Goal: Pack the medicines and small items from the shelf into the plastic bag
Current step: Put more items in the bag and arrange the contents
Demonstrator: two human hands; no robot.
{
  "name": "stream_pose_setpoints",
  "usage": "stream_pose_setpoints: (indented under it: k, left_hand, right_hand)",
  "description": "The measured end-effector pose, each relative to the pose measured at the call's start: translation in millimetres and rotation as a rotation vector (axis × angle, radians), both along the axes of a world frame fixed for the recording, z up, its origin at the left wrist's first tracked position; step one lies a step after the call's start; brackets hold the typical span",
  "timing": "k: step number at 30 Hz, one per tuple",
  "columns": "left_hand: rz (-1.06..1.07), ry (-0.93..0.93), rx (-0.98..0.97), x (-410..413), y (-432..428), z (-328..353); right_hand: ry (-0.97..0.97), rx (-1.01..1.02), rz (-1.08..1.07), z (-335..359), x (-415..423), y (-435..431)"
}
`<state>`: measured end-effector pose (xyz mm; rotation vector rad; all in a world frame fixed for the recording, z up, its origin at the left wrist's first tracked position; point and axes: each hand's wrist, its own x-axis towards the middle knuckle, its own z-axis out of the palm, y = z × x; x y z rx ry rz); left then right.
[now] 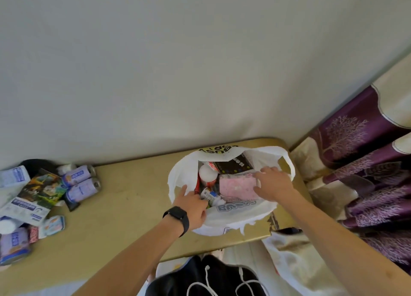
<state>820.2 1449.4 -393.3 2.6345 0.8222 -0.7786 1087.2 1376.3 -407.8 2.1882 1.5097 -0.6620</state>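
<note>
Both my hands in bag (222,224) at right end of shelf (133,202): left hand (192,206) curled at small bottle (209,195), grip unclear, right hand (272,182) spread flat on pink pack (235,186); risk: pushing hard slides the floppy bag off the near edge, spilling it.

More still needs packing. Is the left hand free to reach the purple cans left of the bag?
Probably yes. The left hand is in the bag, at a small bottle; the cans lie on the open shelf to its left, with bare surface between.
</note>
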Motion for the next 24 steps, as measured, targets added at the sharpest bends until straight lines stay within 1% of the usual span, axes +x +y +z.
stream_pose_setpoints:
  k: [2,3,4,6,8,9,10,12,15,17,19,21,23,24]
  left_hand:
    - [0.110,-0.130,0.088,1.1,13.2,7.1]
    - [0.148,-0.153,0.129,2.0,22.1,9.3]
    - [0.166,-0.135,0.155,1.8,31.2,9.5]
    - [0.129,0.035,0.169,-1.9,48.6,7.1]
    - [0.091,0.202,0.157,-9.0,62.7,2.4]
    - [0.104,0.230,0.143,-13.0,67.0,1.0]
    - [0.132,0.217,0.128,-16.4,69.3,-1.2]
    - [0.188,0.113,0.115,-22.1,69.3,-2.2]
    - [0.283,-0.088,0.097,-36.4,59.5,1.4]
    - [0.386,-0.220,0.078,-54.6,46.9,3.9]
    - [0.507,-0.339,0.062,-79.3,32.9,4.7]
    - [0.631,-0.401,0.045,-109.7,19.0,3.3]
    - [0.741,-0.395,0.024,-142.8,5.6,-2.0]
    - [0.785,-0.376,0.019,-159.7,-0.6,-5.4]
  right_hand:
    - [0.000,0.113,-0.045,7.8,7.7,19.4]
    - [-0.004,0.134,-0.089,10.2,13.2,28.7]
    - [-0.008,0.150,-0.135,12.6,18.8,36.6]
    - [0.028,0.174,-0.222,14.4,28.7,47.9]
    - [0.111,0.177,-0.303,13.8,33.5,54.1]
    - [0.138,0.174,-0.327,13.8,32.7,54.2]
    - [0.157,0.176,-0.341,14.2,30.0,52.4]
    - [0.207,0.232,-0.348,16.9,16.7,42.7]
    - [0.334,0.420,-0.354,28.2,-25.1,19.8]
    - [0.414,0.531,-0.359,35.1,-60.8,5.4]
    - [0.449,0.594,-0.313,41.1,-100.1,-3.6]
    - [0.465,0.710,-0.219,44.9,-142.3,-6.8]
    - [0.498,0.826,-0.119,45.4,-186.1,-3.9]
    - [0.519,0.850,-0.068,43.5,-207.3,-1.1]
